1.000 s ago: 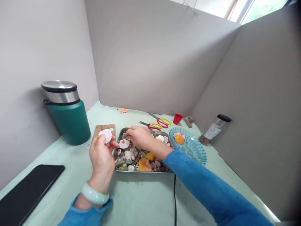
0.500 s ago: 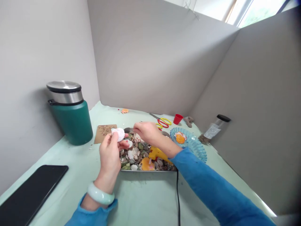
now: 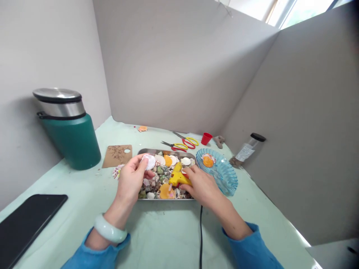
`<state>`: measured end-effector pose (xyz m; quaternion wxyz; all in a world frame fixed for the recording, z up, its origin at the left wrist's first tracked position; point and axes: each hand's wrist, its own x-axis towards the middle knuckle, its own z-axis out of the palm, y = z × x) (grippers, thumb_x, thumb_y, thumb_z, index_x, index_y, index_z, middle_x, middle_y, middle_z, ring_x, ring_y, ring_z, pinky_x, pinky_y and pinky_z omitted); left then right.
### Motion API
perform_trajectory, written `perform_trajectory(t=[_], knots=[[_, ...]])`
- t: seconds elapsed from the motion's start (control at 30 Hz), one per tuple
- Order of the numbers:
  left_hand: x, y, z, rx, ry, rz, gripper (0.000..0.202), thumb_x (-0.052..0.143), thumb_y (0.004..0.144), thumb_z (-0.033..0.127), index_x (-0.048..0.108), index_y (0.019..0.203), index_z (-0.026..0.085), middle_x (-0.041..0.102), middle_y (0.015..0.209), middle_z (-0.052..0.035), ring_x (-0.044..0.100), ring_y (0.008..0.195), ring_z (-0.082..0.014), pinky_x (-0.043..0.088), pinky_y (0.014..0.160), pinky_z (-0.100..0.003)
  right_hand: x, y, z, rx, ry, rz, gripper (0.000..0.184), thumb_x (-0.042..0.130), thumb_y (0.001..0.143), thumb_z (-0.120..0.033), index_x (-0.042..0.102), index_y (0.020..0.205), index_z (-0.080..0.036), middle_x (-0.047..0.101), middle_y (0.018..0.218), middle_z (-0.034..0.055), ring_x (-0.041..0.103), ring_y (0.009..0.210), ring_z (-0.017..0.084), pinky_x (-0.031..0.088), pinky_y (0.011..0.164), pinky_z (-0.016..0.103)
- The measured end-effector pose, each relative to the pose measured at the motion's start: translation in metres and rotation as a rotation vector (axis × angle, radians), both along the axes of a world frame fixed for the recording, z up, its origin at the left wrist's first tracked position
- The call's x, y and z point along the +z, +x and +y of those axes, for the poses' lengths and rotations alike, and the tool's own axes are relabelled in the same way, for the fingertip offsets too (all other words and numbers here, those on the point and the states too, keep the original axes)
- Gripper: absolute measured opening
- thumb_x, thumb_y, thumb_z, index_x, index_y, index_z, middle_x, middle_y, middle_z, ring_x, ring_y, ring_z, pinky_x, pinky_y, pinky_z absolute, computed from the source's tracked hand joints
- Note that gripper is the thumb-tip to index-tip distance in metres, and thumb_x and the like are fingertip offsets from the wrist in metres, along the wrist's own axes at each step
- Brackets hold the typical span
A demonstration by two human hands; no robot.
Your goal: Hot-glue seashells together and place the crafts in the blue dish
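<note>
Noted: white, ribbed shell (image 3: 149,161) in my left hand (image 3: 130,181). Yellow glue gun (image 3: 176,178) under my right hand (image 3: 200,185). Dish (image 3: 223,175) translucent blue, fluted. Flask (image 3: 71,140) dark green, steel lid. Cup (image 3: 206,138) red. My sleeves (image 3: 252,250) blue.

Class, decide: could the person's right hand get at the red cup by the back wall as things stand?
Probably yes, once it lets go. The right hand grips the yellow glue gun in the tray; the red cup stands uncovered beyond, with only the blue dish and scissors beside the path.
</note>
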<state>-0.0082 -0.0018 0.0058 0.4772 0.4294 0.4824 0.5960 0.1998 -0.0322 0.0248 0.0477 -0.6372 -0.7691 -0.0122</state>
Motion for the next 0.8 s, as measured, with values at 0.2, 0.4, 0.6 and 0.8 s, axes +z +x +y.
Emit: perform_trajectory(t=[0.2, 0.4, 0.6, 0.8], knots=[[-0.001, 0.000, 0.002, -0.047, -0.025, 0.226, 0.042, 0.062, 0.076, 0.037, 0.057, 0.111, 0.014, 0.059, 0.047, 0.0036, 0.049, 0.041, -0.0102, 0.040, 0.043, -0.018, -0.009, 0.005, 0.000, 0.008, -0.057, 0.092, 0.037, 0.056, 0.086, -0.036, 0.057, 0.120, -0.020, 0.070, 0.097, 0.0115, 0.065, 0.088, 0.028, 0.042, 0.070, 0.032], [0.000, 0.001, 0.001, -0.197, -0.083, 0.114, 0.036, 0.065, 0.073, 0.040, 0.058, 0.094, 0.012, 0.059, 0.046, 0.0020, 0.048, 0.042, -0.0095, 0.039, 0.043, -0.018, -0.006, 0.011, 0.004, -0.017, 0.106, 0.894, 0.040, 0.053, 0.088, -0.043, 0.055, 0.120, -0.019, 0.068, 0.096, 0.0062, 0.062, 0.083, 0.021, 0.046, 0.071, 0.029], [-0.001, 0.003, 0.001, -0.212, -0.110, 0.079, 0.038, 0.068, 0.070, 0.038, 0.059, 0.095, 0.011, 0.059, 0.046, 0.0026, 0.048, 0.042, -0.0092, 0.038, 0.043, -0.018, -0.013, -0.006, 0.004, 0.109, -0.126, 1.379, 0.044, 0.061, 0.081, -0.050, 0.059, 0.107, -0.014, 0.047, 0.054, -0.0056, 0.040, 0.047, 0.010, 0.036, 0.047, 0.023], [-0.002, 0.005, 0.001, -0.180, -0.103, 0.127, 0.038, 0.070, 0.067, 0.035, 0.057, 0.095, 0.014, 0.060, 0.048, 0.0039, 0.051, 0.043, -0.0103, 0.040, 0.045, -0.019, -0.025, -0.002, -0.002, 0.214, -0.267, 1.308, 0.045, 0.063, 0.080, -0.049, 0.064, 0.109, -0.015, 0.052, 0.057, -0.0034, 0.047, 0.052, 0.012, 0.043, 0.053, 0.025]])
